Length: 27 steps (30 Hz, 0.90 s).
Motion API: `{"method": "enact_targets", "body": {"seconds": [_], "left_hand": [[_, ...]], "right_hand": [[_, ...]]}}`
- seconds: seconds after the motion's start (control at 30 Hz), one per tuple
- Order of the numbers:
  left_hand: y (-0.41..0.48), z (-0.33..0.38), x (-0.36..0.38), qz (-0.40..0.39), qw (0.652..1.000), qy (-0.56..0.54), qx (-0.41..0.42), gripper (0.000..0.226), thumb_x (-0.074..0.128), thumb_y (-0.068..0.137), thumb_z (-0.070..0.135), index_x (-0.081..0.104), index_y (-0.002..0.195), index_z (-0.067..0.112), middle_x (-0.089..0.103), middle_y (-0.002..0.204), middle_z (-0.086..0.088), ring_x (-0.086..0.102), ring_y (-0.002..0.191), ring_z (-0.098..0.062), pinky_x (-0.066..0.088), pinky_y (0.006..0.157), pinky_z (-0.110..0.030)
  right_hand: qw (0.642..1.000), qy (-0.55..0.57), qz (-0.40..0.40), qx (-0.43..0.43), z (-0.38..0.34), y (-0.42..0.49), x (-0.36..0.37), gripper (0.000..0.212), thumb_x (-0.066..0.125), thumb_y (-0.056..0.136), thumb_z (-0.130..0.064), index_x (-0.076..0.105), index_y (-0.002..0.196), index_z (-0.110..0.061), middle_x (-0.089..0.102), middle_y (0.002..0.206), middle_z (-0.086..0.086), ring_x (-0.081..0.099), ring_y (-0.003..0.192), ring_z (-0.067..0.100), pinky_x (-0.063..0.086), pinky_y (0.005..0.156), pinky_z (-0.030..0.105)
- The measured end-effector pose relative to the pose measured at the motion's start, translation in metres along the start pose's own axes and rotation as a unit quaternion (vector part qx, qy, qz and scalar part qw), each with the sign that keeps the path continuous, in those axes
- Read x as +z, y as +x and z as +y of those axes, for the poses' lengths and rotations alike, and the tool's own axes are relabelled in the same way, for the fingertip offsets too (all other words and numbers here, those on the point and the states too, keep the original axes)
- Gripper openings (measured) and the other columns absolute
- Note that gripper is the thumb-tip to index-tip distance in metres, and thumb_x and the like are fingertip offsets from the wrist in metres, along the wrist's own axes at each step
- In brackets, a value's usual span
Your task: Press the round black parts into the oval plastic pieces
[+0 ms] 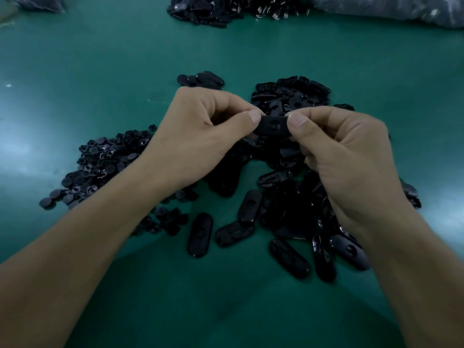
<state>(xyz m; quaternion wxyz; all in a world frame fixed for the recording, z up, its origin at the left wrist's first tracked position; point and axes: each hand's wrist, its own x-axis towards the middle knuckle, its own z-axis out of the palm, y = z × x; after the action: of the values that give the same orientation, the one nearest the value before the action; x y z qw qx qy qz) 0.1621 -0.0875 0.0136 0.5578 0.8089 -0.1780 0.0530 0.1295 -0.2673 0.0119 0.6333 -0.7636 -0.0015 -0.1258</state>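
Observation:
Both hands hold one black oval plastic piece (272,126) above the table, lying sideways with a round part showing at its middle. My left hand (200,131) pinches its left end between thumb and fingers. My right hand (336,146) pinches its right end the same way. A heap of round black parts (105,164) lies on the table under and left of my left forearm. Loose oval pieces (283,212) are piled below and behind the hands, several scattered toward the near edge.
The green table (100,79) stretches all round. A small cluster of oval pieces (200,79) lies just beyond my left hand. A bigger black pile (213,10) sits at the far edge, with a plastic bag (391,8) at far right.

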Motion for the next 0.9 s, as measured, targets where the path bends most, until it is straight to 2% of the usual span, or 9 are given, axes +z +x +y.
{"method": "enact_targets", "body": {"seconds": [0.17,0.3,0.4,0.47,0.53,0.6,0.7,0.8,0.9], "left_hand": [[-0.001,0.001,0.001,-0.019,0.999,-0.048,-0.015,0.009,0.069,0.093,0.017,0.077,0.092,0.022,0.074,0.070,0.011,0.061,0.059,0.003,0.044,0.058,-0.007],[-0.001,-0.001,0.001,-0.027,0.998,-0.050,-0.010,0.007,0.072,0.091,0.019,0.076,0.093,0.025,0.077,0.081,0.001,0.069,0.072,-0.010,0.054,0.067,-0.018],[-0.001,-0.001,-0.001,-0.031,0.998,-0.047,-0.004,0.009,0.074,0.090,0.021,0.075,0.098,0.026,0.076,0.082,-0.003,0.071,0.077,-0.024,0.058,0.073,-0.033],[-0.001,-0.002,-0.002,-0.051,0.998,-0.031,0.011,0.017,0.074,0.089,0.026,0.074,0.105,0.028,0.072,0.075,-0.002,0.063,0.062,-0.015,0.052,0.059,-0.023],[0.000,-0.003,-0.002,-0.060,0.998,-0.017,0.025,0.016,0.073,0.091,0.026,0.074,0.107,0.030,0.066,0.066,-0.003,0.050,0.055,-0.004,0.040,0.053,-0.015],[0.002,-0.005,-0.001,-0.033,0.999,-0.018,0.024,0.010,0.072,0.091,0.025,0.074,0.100,0.030,0.068,0.065,0.000,0.050,0.055,-0.004,0.041,0.054,-0.017],[0.007,-0.011,-0.003,0.073,0.997,-0.033,0.009,0.007,0.073,0.088,0.023,0.068,0.089,0.028,0.071,0.066,-0.003,0.054,0.055,-0.009,0.043,0.055,-0.024],[0.011,-0.015,-0.008,0.162,0.985,-0.053,-0.002,0.016,0.075,0.088,0.020,0.061,0.082,0.023,0.071,0.069,0.001,0.066,0.060,-0.011,0.051,0.060,-0.024],[0.010,-0.014,-0.009,0.194,0.977,-0.088,-0.003,0.015,0.076,0.087,0.018,0.063,0.081,0.018,0.071,0.067,0.005,0.070,0.064,-0.015,0.057,0.064,-0.026]], "right_hand": [[1.000,0.010,-0.004,0.001,-0.001,-0.002,0.001,0.015,0.069,0.094,-0.021,0.073,0.080,-0.024,0.062,0.062,-0.013,0.050,0.055,-0.003,0.042,0.056,0.010],[1.000,0.011,-0.003,-0.015,-0.001,-0.003,0.003,0.014,0.069,0.094,-0.020,0.074,0.081,-0.025,0.061,0.064,-0.010,0.048,0.056,-0.002,0.041,0.055,0.011],[0.999,0.003,0.000,-0.039,-0.002,-0.004,0.005,0.014,0.069,0.094,-0.016,0.074,0.085,-0.025,0.067,0.068,-0.010,0.054,0.057,0.000,0.045,0.059,0.012],[0.998,-0.010,-0.002,-0.059,-0.002,-0.004,0.008,0.014,0.068,0.094,-0.010,0.074,0.093,-0.023,0.074,0.081,-0.008,0.067,0.072,0.004,0.053,0.071,0.016],[0.997,-0.005,-0.006,-0.072,-0.003,-0.005,0.011,0.019,0.066,0.094,-0.004,0.072,0.105,-0.018,0.075,0.094,-0.008,0.071,0.090,0.003,0.055,0.083,0.019],[0.996,-0.029,-0.004,-0.090,-0.002,-0.008,0.015,0.025,0.065,0.094,-0.005,0.069,0.116,-0.018,0.073,0.100,-0.011,0.069,0.097,0.001,0.054,0.086,0.017],[0.972,-0.169,-0.009,-0.161,-0.002,-0.016,0.022,0.023,0.066,0.093,-0.017,0.069,0.116,-0.021,0.068,0.100,-0.012,0.064,0.093,0.002,0.051,0.083,0.017],[0.922,-0.303,-0.100,-0.220,-0.003,-0.024,0.035,0.013,0.070,0.089,-0.027,0.075,0.100,-0.021,0.064,0.088,-0.006,0.055,0.089,0.015,0.044,0.081,0.028],[0.879,-0.375,-0.178,-0.233,-0.005,-0.028,0.047,0.017,0.072,0.088,-0.037,0.077,0.098,-0.024,0.054,0.085,-0.004,0.046,0.087,0.019,0.041,0.076,0.032]]}}
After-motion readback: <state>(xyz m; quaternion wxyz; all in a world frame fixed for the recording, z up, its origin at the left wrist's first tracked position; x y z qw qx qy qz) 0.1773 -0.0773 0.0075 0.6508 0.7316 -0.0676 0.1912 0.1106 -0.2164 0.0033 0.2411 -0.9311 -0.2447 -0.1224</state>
